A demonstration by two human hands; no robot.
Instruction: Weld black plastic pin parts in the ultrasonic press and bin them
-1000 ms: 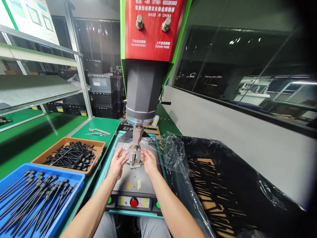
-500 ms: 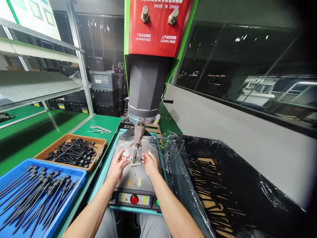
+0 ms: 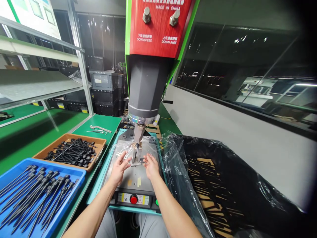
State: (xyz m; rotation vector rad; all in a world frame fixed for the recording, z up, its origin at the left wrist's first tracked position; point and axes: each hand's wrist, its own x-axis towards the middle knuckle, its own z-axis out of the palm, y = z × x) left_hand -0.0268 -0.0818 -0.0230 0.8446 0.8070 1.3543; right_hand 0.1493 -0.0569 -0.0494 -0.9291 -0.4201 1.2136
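Observation:
A small metal fixture (image 3: 135, 162) stands on the grey base plate (image 3: 123, 185) of a press machine, with a dark black-headed part (image 3: 137, 145) upright in it. The machine's metal horn (image 3: 139, 133) is right above that part. My left hand (image 3: 120, 169) is just left of the fixture, fingers spread, holding nothing I can see. On the fixture's other side is my right hand (image 3: 151, 166), its fingers bent and a little apart, with nothing visible in them. Clear plastic film (image 3: 123, 145) lies across the plate behind my hands.
A blue tray (image 3: 83, 173) of long black rods and an orange tray (image 3: 104, 142) of shorter black parts sit at left. A wrench (image 3: 100, 128) lies behind them. At right, a box lined with plastic film (image 3: 189, 198) contains dark thin pieces. A red button (image 3: 133, 199) is in front.
Both hands stay beside the fixture, with only slight shifts of the fingers. The view has moved a little. The black-headed part stays in the fixture.

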